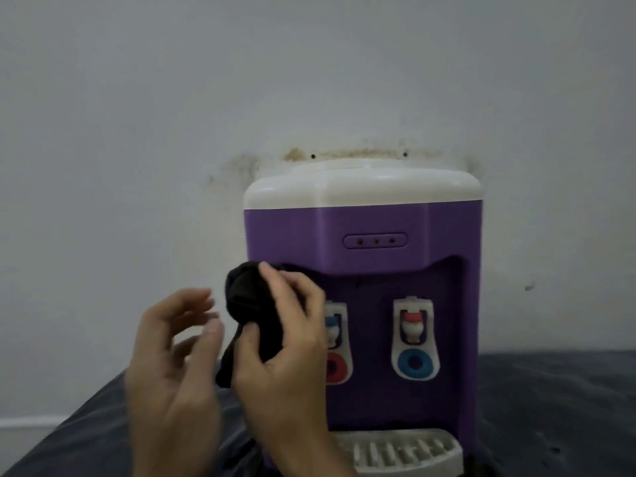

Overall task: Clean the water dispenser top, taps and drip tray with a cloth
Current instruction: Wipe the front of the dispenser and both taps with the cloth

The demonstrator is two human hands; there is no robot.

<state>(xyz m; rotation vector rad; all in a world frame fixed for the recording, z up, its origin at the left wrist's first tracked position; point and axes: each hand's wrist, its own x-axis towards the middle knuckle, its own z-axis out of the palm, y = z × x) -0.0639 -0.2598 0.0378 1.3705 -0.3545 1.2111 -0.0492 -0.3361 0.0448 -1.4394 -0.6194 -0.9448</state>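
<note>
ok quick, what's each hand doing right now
Left hand: open, fingers relaxed, holding nothing.
Right hand: grips the black cloth in front of the dispenser.

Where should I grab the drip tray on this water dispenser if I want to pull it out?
Judging by its pose, grip the drip tray by its rounded front lip, coming from the front. It juts forward from the dispenser base, so only that edge is free. The right hand grips the cloth; the left hand is free.
</note>
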